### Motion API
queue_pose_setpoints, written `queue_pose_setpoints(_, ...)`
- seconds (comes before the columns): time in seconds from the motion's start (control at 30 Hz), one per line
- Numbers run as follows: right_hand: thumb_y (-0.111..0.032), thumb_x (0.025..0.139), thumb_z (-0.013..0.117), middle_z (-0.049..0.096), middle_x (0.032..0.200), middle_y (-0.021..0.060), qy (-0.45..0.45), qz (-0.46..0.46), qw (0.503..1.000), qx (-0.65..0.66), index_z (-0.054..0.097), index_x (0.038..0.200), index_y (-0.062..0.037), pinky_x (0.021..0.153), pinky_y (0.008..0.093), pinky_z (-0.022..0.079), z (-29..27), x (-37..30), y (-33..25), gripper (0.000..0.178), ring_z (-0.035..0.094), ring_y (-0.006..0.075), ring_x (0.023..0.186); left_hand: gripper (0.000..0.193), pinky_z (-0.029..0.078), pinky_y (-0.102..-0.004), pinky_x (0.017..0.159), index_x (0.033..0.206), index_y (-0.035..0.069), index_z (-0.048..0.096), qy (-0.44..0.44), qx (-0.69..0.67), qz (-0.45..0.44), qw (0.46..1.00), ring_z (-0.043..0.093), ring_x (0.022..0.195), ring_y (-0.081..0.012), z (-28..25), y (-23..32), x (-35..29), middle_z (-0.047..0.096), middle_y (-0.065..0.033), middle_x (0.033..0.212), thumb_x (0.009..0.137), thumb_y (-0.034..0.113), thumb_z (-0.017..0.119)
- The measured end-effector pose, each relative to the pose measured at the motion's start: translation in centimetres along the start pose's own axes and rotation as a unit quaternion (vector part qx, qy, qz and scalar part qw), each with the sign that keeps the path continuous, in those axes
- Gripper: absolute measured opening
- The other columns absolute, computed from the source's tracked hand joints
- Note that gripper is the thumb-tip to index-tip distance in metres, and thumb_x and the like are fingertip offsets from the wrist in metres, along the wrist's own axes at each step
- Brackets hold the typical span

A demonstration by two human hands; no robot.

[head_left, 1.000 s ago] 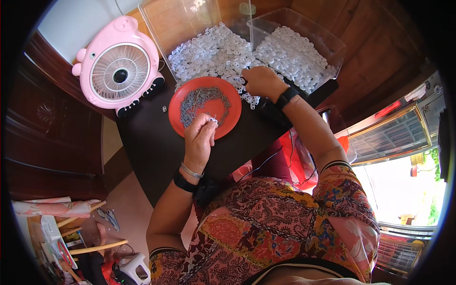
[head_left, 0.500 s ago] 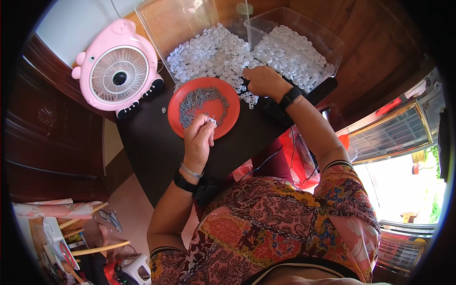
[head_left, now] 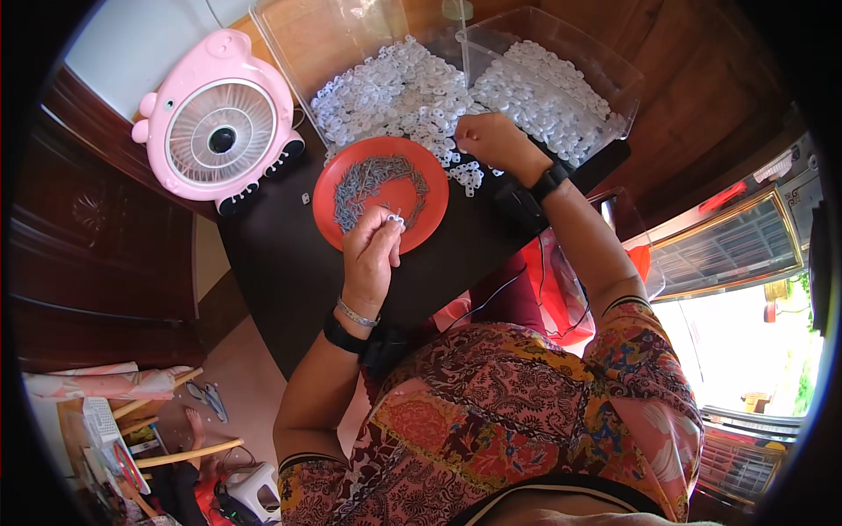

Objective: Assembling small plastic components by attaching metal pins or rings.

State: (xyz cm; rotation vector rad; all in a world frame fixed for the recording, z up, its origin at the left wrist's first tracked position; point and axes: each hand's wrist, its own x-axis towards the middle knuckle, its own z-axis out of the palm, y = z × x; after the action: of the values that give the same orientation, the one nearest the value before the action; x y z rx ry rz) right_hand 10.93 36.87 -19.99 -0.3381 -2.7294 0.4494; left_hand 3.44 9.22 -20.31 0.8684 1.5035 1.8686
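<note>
Left hand (head_left: 368, 252) is pinching one white clip (head_left: 396, 222); right hand (head_left: 500, 145) is hovering curled, contents unclear; many nails (head_left: 355, 187), loose clips (head_left: 386, 92) are remaining.

I'm in what looks like a home. A pink animal-shaped fan (head_left: 222, 140) stands by my dark surface (head_left: 272, 263), carved woodwork (head_left: 92, 210) (a door, perhaps) rises at my left, and slippers (head_left: 210, 400) lie on the floor (head_left: 250, 359).

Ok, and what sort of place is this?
Probably a room in a home, used for small-parts handwork: a pink animal-shaped fan stands at the edge of a dark table, near a red plate of small metal pieces and a clear bin of white pieces.
</note>
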Motion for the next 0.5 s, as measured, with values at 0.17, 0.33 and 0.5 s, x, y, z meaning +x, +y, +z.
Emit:
queue_pose_setpoints(0.17, -0.009, 0.087, 0.063, 0.068, 0.086, 0.0062, -0.013, 0.106, 0.825, 0.555, 0.063, 0.099, 0.0022, 0.072, 0.0238, 0.052, -1.3, -1.8, -7.6, 0.016, 0.064, 0.0115, 0.075, 0.012, 0.032, -0.0197, 0.048, 0.081, 0.002, 0.052, -0.003, 0.003, 0.018, 1.0, 0.04, 0.05, -0.0045, 0.2, 0.5, -0.6, 0.047, 0.0013, 0.061, 0.091, 0.008, 0.05)
queue_pose_setpoints(0.33, -0.002, 0.086, 0.063, 0.067, 0.087, 0.0052, -0.022, 0.088, 0.73, 0.678, 0.063, 0.095, -0.0002, 0.074, 0.0229, 0.05, 1.0, -4.3, -12.9, 0.009, 0.063, 0.0104, 0.078, 0.017, 0.035, -0.0221, 0.054, 0.084, 0.001, 0.052, -0.05, -0.022, 0.069, 0.996, 0.043, 0.057, -0.0072, 0.5, 0.8, -0.8, 0.049, -0.0008, 0.064, 0.095, 0.014, 0.048)
queue_pose_setpoints(0.5, -0.002, 0.086, 0.064, 0.065, 0.084, 0.0031, 0.016, 0.087, 0.695, 0.713, 0.063, 0.092, -0.0014, 0.075, 0.0229, 0.05, 1.3, -5.0, -13.3, 0.006, 0.062, 0.0092, 0.078, 0.018, 0.035, -0.0227, 0.056, 0.084, 0.001, 0.052, -0.04, -0.014, 0.079, 0.996, 0.044, 0.057, -0.0081, 0.4, 0.8, -0.7, 0.049, -0.0015, 0.064, 0.095, 0.014, 0.047)
